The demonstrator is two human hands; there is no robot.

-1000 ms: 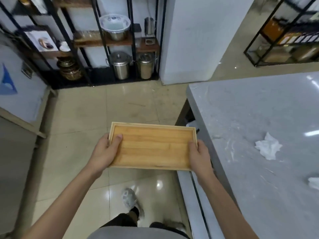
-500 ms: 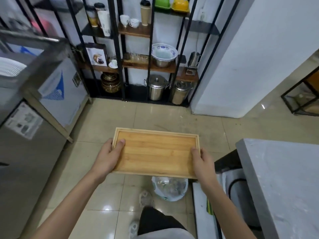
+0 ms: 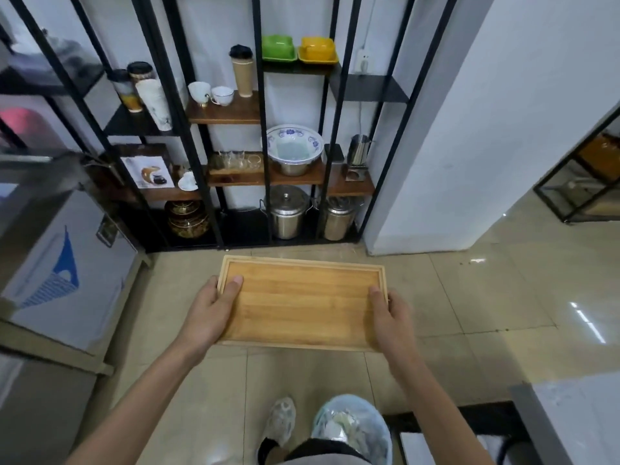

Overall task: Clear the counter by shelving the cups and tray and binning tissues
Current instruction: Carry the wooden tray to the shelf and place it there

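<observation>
A flat wooden tray (image 3: 303, 302) with a raised rim is held level in front of me, above the tiled floor. My left hand (image 3: 211, 312) grips its left short side, thumb on top. My right hand (image 3: 389, 313) grips its right short side the same way. Nothing lies on the tray. Straight ahead stands a black metal shelf unit (image 3: 265, 135) with wooden boards. Two white cups (image 3: 211, 92) sit on its upper wooden board beside a tall paper cup (image 3: 242, 71). A bin (image 3: 352, 427) lined with a clear bag stands by my feet. The grey counter's corner (image 3: 577, 417) shows at lower right.
The shelves hold a blue-patterned bowl (image 3: 292, 146), small glasses (image 3: 238, 160), steel pots (image 3: 287, 214), green and yellow dishes (image 3: 298, 50) and tall tumblers (image 3: 147, 92). A steel fridge (image 3: 50, 263) stands to the left, a white pillar (image 3: 469, 129) to the right.
I have turned away from the counter and walked toward the shelf unit, which now looms larger. Both hands keep the same hold on the tray. The counter has slid out to the lower right.
</observation>
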